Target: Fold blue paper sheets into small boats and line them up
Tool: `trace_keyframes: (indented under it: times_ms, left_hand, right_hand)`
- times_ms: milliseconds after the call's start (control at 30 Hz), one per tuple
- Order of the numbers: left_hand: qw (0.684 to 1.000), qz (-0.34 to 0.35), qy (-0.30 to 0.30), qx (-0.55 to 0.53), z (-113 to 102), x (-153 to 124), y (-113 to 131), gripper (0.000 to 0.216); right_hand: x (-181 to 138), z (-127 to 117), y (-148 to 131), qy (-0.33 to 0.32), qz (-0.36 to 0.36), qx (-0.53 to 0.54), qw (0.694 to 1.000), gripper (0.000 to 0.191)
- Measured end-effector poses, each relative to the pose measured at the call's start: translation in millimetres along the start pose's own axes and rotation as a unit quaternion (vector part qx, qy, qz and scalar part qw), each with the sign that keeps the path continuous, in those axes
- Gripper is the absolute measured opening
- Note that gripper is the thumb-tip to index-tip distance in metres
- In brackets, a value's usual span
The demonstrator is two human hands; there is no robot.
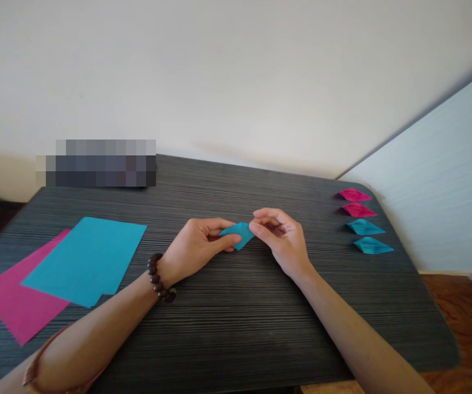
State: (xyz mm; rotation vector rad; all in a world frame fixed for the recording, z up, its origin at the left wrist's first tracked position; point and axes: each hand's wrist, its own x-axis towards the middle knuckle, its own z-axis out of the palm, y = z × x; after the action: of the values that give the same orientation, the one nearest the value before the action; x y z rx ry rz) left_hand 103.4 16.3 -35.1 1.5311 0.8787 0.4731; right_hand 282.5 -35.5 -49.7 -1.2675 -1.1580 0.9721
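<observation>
A small folded piece of blue paper [243, 234] is held just above the dark table, between my two hands. My left hand [199, 243] pinches its left part, thumb on the near face and fingers behind. At the paper's right corner, my right hand [283, 238] has thumb and index finger closed on the edge, its other fingers curled. Part of the paper is hidden by my left thumb. A dark bead bracelet circles my left wrist.
Sheets of blue paper [86, 260] overlap pink paper [22, 317] on the left. Along the right edge of the table [228, 339] lie two pink folded paper boats [355, 195] and two blue ones [365, 227]. A blurred-out object [104, 167] stands at the back left, by the wall.
</observation>
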Motion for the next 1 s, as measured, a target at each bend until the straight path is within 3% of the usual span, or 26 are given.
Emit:
trace_keyframes:
  times_ms: [267, 500, 800, 1000]
  left_hand:
    - [0.999, 0.021, 0.017, -0.020, 3.6, 0.2, 2.3, 0.027]
    - [0.996, 0.067, 0.065, 0.003, 4.1, -0.3, 2.1, 0.022]
    - [0.999, 0.020, 0.031, -0.021, 0.2, 0.2, 1.3, 0.029]
    - [0.999, 0.036, 0.033, -0.019, 1.0, 0.4, 0.7, 0.022]
  right_hand:
    - [-1.6, 1.0, 3.1, -0.043, -0.040, -0.067, 0.996, 0.009]
    - [-2.6, 1.5, 0.1, -0.057, -0.036, -0.086, 0.994, 0.010]
    - [-0.5, -0.3, 0.1, -0.021, -0.023, -0.064, 0.997, 0.010]
    - [-2.0, 1.3, -0.5, -0.054, -0.054, -0.110, 0.991, 0.010]
